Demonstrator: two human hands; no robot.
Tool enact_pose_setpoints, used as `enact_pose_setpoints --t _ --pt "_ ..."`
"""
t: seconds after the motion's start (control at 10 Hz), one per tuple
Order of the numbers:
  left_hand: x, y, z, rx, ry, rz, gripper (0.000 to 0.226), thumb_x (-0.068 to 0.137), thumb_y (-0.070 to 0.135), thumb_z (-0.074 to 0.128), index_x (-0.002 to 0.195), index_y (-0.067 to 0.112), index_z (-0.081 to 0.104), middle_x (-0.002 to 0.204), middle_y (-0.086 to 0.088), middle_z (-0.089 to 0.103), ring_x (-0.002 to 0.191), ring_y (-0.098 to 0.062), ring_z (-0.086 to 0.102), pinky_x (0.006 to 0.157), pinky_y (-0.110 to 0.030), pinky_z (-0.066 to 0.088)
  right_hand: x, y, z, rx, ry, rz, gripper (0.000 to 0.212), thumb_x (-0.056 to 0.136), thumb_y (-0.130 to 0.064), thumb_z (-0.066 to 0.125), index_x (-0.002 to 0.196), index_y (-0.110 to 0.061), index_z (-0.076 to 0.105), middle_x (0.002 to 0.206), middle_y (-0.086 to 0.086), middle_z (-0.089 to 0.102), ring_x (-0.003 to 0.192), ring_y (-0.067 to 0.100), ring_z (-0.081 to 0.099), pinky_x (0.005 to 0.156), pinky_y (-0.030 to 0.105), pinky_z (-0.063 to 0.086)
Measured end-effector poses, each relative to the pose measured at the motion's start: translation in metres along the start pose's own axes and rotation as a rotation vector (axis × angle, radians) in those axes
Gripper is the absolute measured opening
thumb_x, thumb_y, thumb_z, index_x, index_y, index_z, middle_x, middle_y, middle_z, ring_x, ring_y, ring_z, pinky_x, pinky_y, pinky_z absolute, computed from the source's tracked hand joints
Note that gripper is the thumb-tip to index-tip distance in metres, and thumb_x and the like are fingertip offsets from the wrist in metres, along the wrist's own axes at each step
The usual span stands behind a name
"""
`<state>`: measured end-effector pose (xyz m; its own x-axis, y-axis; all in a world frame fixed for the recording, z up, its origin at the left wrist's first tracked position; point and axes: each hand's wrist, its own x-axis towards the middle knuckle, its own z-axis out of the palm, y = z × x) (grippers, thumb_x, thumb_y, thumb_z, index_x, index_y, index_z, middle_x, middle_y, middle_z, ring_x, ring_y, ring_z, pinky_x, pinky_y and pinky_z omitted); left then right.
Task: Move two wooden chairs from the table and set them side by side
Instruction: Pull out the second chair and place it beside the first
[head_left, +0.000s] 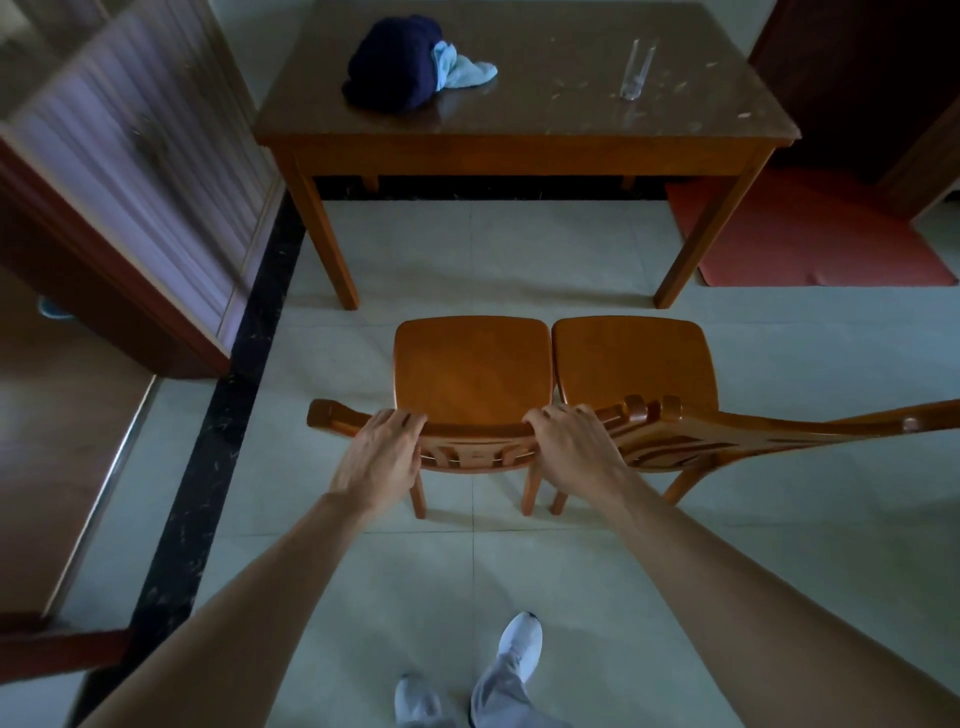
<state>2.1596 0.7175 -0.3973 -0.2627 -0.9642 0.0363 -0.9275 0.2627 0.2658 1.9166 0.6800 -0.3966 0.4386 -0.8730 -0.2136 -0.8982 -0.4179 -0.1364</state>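
Both chairs stand clear of the table (524, 140), seats touching. A shove now could jam the left chair (470, 371) against the right chair (636, 364) or skew it. Left hand (382, 457) and right hand (569, 447) curl over the left chair's top rail, seemingly gripping, thumbs hidden.

I see both bare forearms reaching forward and down from the bottom corners, converging slightly. My left hand (382, 457) lies palm down, fingers together and curled over a top rail, thumb tucked out of sight. My right hand (569, 447) does the same a little way off, knuckles raised, fingers hooked forward. Both wrists are bent slightly back. I can't quite tell how firmly either hand grips, since the fingertips are hidden.
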Motion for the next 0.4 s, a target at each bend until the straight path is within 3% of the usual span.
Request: enact_pose_setpoints --t 0.1,0.2,0.3,0.4 --pt "-0.012 0.013 -0.012 -0.070 0.028 -0.086 0.046 0.083 0.009 0.067 0.127 0.005 0.052 0.123 -0.014 0.062 0.110 -0.027 0.061 0.095 -0.042 0.051 -0.018 -0.012 -0.011 0.010 0.045 0.016 0.050 0.092 -0.016 0.065 0.140 -0.010 0.053 0.134 0.006 0.062 0.125 0.022 0.056 0.113 0.041 0.036" --pt "-0.032 0.030 -0.029 -0.162 0.055 -0.176 0.044 0.086 0.010 0.064 0.128 0.006 0.052 0.125 -0.013 0.062 0.108 -0.025 0.062 0.089 -0.043 0.055 -0.047 -0.026 -0.024 0.086 0.069 0.046 0.048 0.093 -0.014 0.065 0.139 -0.009 0.053 0.137 0.007 0.060 0.125 0.022 0.056 0.111 0.039 0.041" --pt "-0.074 0.061 -0.050 -0.334 0.131 -0.239 0.036 0.090 0.019 0.062 0.124 0.008 0.055 0.121 -0.009 0.064 0.102 -0.021 0.065 0.085 -0.040 0.056 -0.094 -0.044 -0.033 0.232 0.146 0.115 0.021 0.099 -0.012 0.050 0.116 -0.012 0.064 0.114 0.002 0.068 0.099 0.017 0.066 0.080 0.024 0.054" --pt "-0.124 0.106 -0.078 -0.586 0.314 -0.307 0.037 0.095 0.045 0.048 0.120 0.019 0.058 0.114 0.003 0.065 0.100 -0.012 0.062 0.085 -0.036 0.051 -0.151 -0.069 -0.036 0.369 0.252 0.153 0.025 0.099 -0.011 0.045 0.108 -0.011 0.069 0.106 0.001 0.072 0.097 0.018 0.070 0.059 0.009 0.038"
